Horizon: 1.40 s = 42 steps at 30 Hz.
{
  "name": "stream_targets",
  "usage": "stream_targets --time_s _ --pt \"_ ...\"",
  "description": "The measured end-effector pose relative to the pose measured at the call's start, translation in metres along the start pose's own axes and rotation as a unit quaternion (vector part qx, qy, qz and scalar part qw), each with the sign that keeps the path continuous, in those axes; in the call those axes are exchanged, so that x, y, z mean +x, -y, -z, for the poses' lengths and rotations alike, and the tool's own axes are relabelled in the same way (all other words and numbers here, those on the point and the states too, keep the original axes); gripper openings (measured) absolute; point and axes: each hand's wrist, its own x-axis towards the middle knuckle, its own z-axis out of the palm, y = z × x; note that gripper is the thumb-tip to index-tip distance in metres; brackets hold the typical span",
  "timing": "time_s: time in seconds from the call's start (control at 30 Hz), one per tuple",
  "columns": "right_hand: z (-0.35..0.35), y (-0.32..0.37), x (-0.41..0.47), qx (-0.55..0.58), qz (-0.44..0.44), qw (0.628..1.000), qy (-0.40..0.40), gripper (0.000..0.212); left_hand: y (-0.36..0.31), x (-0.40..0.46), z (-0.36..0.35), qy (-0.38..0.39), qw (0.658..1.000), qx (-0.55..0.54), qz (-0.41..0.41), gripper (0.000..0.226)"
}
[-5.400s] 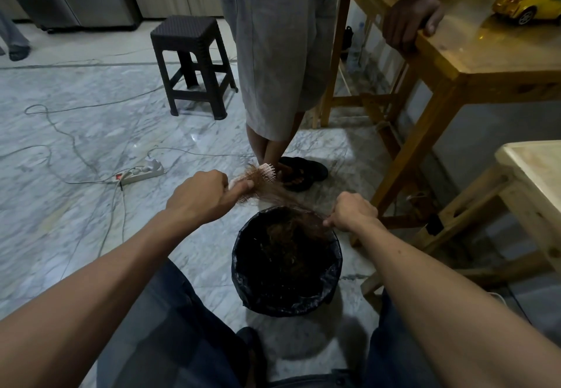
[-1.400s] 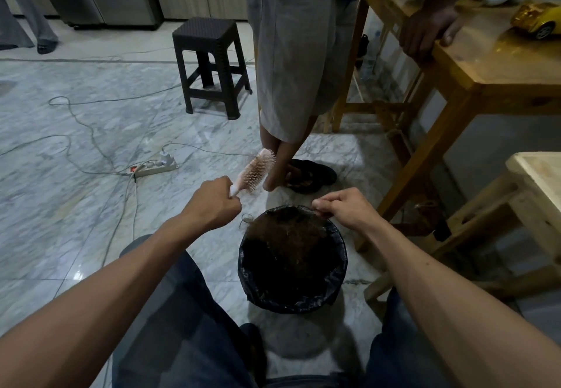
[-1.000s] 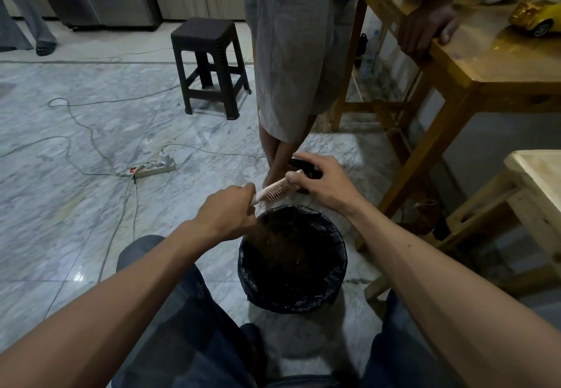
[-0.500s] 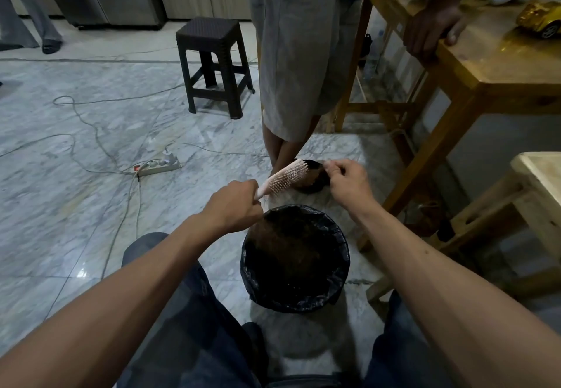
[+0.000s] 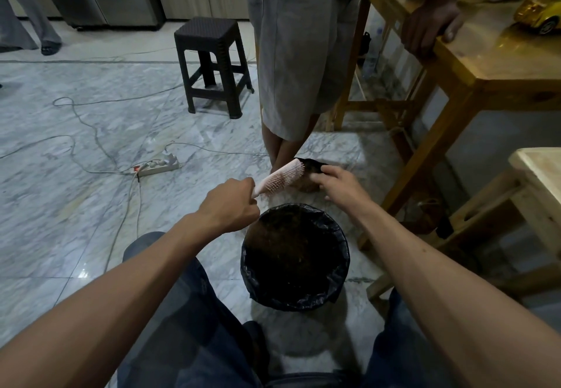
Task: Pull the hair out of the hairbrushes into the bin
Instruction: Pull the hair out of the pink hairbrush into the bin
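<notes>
Your left hand (image 5: pixel 227 205) is fisted around the pale pink hairbrush (image 5: pixel 280 178), bristles facing down, just beyond the black-lined bin (image 5: pixel 296 255). Your right hand (image 5: pixel 335 183) pinches at its far tip; any hair there is indiscernible.

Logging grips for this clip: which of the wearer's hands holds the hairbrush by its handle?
The left hand, fisted round the pink hairbrush handle; the right hand only fingers the brush's far tip.

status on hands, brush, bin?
Left hand gripping hairbrush handle. Right hand at brush tip. Bin below, unobstructed.
</notes>
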Motion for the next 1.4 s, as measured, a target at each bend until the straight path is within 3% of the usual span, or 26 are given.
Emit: stream_targets --time_s 0.07,0.13,0.17,0.27,0.4,0.53,0.6,0.7,0.8,1.0,1.17,1.23,1.4 --pt "-0.003 0.003 -0.002 0.036 0.004 0.998 0.050 0.051 -0.002 0.000 0.001 -0.007 1.000 0.005 -0.011 0.017" --pt "-0.005 0.003 -0.003 0.062 0.015 0.995 0.079 0.012 -0.002 -0.001 0.001 -0.010 1.000 0.008 -0.010 0.017" --pt "-0.005 0.002 -0.003 0.060 0.025 0.996 0.068 0.005 -0.001 -0.001 0.002 -0.012 1.000 0.006 -0.003 0.016" --pt "0.002 -0.003 -0.003 0.021 0.026 0.999 0.023 0.017 0.007 -0.002 0.004 -0.013 0.999 0.005 0.040 0.012" --pt "0.015 -0.015 -0.008 -0.101 -0.021 0.995 0.002 0.017 0.016 -0.005 0.002 -0.014 0.997 0.009 0.075 0.009" --pt "0.014 -0.017 -0.013 -0.189 -0.044 0.978 0.073 0.022 0.007 -0.007 -0.003 0.002 0.999 0.023 0.036 0.010" --pt "0.009 -0.008 -0.016 -0.160 -0.038 0.983 0.078 0.035 0.001 -0.007 -0.006 0.000 1.000 0.026 0.007 0.014" --pt "0.002 0.002 -0.013 0.005 -0.049 0.995 0.088 0.028 -0.005 -0.006 -0.007 0.001 0.999 0.018 -0.028 0.014" --pt "-0.001 0.006 -0.014 0.074 -0.030 0.989 0.128 0.053 -0.009 -0.007 -0.004 0.001 0.999 0.002 -0.049 0.014" --pt "0.011 -0.012 -0.010 0.051 -0.009 0.997 0.058 0.015 -0.002 -0.008 -0.005 -0.016 1.000 -0.013 -0.013 0.011" --pt "0.023 -0.033 -0.007 -0.161 -0.019 0.987 0.008 0.018 0.003 -0.006 -0.007 -0.021 1.000 -0.019 0.000 0.015" --pt "0.022 -0.032 -0.008 -0.208 0.001 0.978 0.025 0.011 -0.003 -0.006 -0.006 -0.011 0.999 -0.029 -0.013 0.012" --pt "0.004 -0.019 -0.011 -0.176 0.017 0.968 0.178 0.088 -0.021 -0.005 0.002 0.022 0.994 -0.078 -0.077 0.008"
